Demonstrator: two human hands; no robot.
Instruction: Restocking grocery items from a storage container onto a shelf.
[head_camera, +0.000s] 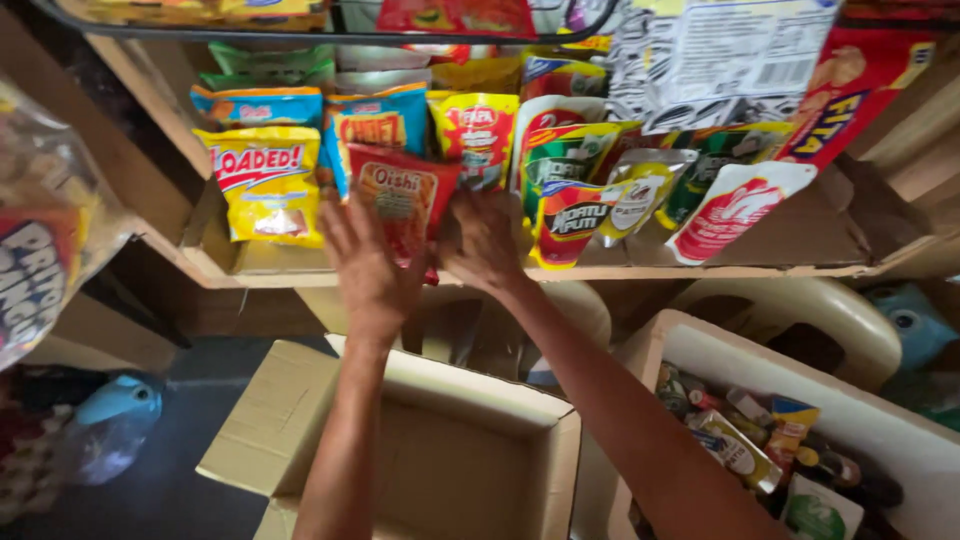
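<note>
Both hands are on the red foil snack packet (402, 205) that stands upright at the front edge of the wooden shelf (700, 270). The left hand (368, 262) lies flat against the packet's lower left side with fingers spread and extended, pressing rather than clasping. The right hand (482, 240) is at the packet's right edge with its fingers curled; the back of the hand faces the camera, so it is hard to tell whether the fingers actually close around the packet or only rest beside it. The packet's lower part is hidden behind both hands.

At 9 o'clock from the packet stands a yellow crinkled snack bag (264, 185), just beside it. At 3 o'clock, a row of red, green and yellow stand-up sauce pouches (570, 195) leans along the shelf, their lower ends overlapping. At 6 o'clock, below the forearms, sits an open brown cardboard box (460, 460), its near edge cut off by the frame. At 4 o'clock, a white box of small bottles and sachets (760, 440) is partly blocked by the right forearm. A clear bag of snacks (40, 220) at far 9 o'clock is blurred and cut off.
</note>
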